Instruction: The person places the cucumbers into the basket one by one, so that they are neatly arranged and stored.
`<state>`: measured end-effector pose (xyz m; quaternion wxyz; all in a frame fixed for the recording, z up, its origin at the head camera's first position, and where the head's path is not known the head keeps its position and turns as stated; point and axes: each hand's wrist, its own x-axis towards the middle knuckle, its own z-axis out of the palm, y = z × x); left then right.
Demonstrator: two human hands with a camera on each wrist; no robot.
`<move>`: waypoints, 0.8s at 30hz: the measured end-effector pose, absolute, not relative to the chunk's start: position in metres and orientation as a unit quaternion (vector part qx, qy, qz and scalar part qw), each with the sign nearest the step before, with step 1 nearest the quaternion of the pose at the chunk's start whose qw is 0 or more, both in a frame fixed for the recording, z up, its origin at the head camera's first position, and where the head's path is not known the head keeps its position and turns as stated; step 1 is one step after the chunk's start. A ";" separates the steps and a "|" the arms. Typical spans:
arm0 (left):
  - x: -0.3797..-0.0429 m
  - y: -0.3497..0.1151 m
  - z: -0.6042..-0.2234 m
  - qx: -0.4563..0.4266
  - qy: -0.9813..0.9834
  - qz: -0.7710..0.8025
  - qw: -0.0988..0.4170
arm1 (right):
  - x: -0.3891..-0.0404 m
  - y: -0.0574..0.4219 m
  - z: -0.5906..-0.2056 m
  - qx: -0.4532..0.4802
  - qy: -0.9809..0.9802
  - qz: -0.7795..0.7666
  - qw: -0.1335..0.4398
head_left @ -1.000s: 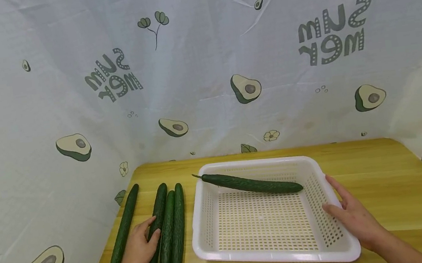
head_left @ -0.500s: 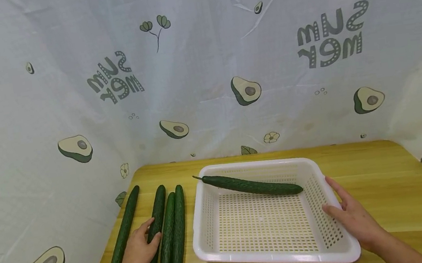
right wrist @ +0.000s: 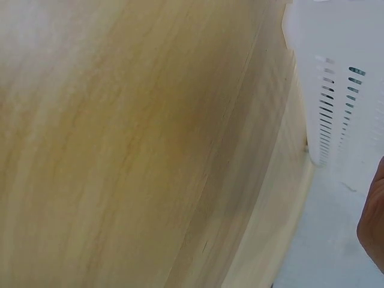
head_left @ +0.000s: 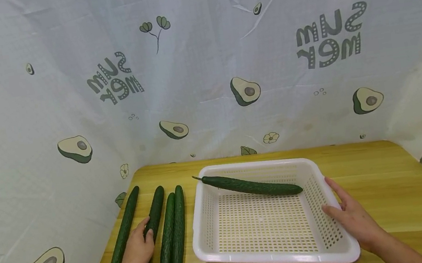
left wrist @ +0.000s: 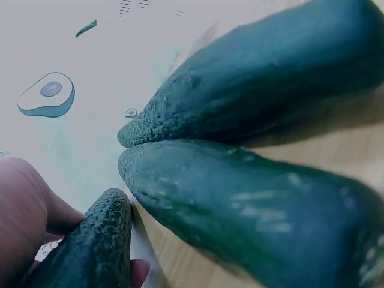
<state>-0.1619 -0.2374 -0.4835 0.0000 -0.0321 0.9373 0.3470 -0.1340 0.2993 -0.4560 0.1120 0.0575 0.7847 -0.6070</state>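
My left hand (head_left: pixel 138 248) grips a dark green cucumber (head_left: pixel 155 203) on the left part of the table. The left wrist view shows thumb and fingers on both sides of this cucumber (left wrist: pixel 90 246), with two more cucumbers beside it. That pair, a cucumber (head_left: pixel 168 239) and another cucumber (head_left: pixel 179 233), lies side by side to the right of the hand. My right hand (head_left: pixel 353 215) holds the right rim of a white plastic basket (head_left: pixel 267 256), thumb inside the wall and fingers outside. Across the basket's back lies a cucumber (head_left: pixel 252 185), its stem over the left rim.
Another cucumber (head_left: pixel 125 229) lies at the table's left edge, left of my left hand. The yellow wood-grain table (head_left: pixel 393 178) extends right of the basket. A pale curtain (head_left: pixel 202 61) printed with avocados hangs behind and beside the table.
My left hand has shifted a little left with its cucumber, opening a gap to the pair on its right. My right hand and the basket stay in place.
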 end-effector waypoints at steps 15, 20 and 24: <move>-0.159 -0.243 -0.476 -0.047 0.924 0.379 -0.001 | -0.135 0.299 -0.456 0.062 0.784 -0.607 0.114; -0.159 -0.240 -0.468 -0.048 0.918 0.394 -0.012 | -0.134 0.299 -0.456 0.062 0.783 -0.609 0.109; -0.158 -0.236 -0.460 -0.046 0.912 0.407 -0.019 | -0.133 0.299 -0.457 0.061 0.784 -0.609 0.108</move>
